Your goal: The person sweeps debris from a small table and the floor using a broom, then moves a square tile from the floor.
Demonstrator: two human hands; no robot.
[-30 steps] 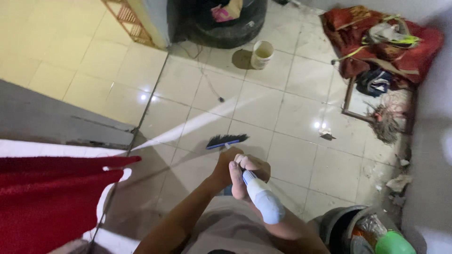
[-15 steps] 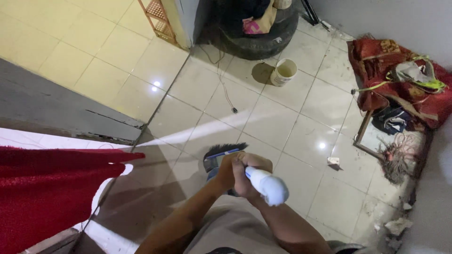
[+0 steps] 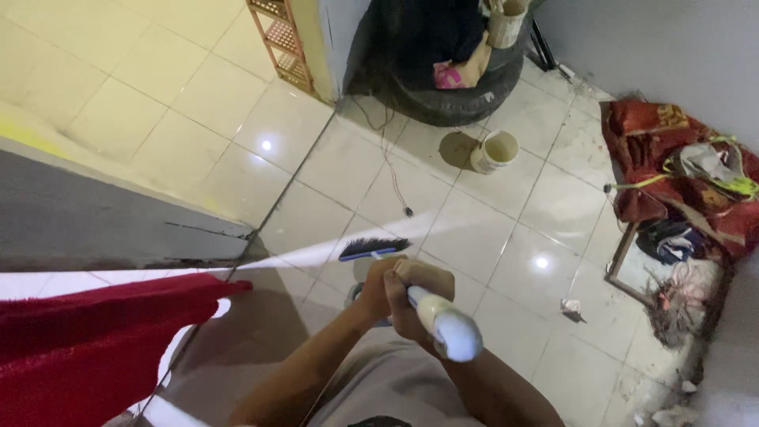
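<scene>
Both my hands grip the pale handle of a broom that points down at the tiled floor. My left hand is wrapped around the shaft lower down, and my right hand closes on it just beside, nearer the rounded handle end. The broom's head, blue with dark bristles, rests on the white tiles just beyond my hands. My forearms reach in from the bottom of the view.
A red cloth hangs at the lower left over a grey ledge. A stack of black tyres and a small white bucket stand ahead. A heap of red cloth and clutter lies along the right wall. A wooden rack stands at the top.
The view has swung so the tyres, bucket and clutter sit lower and further right. Both hands keep their hold on the broom handle; the head stays on the tiles ahead.
</scene>
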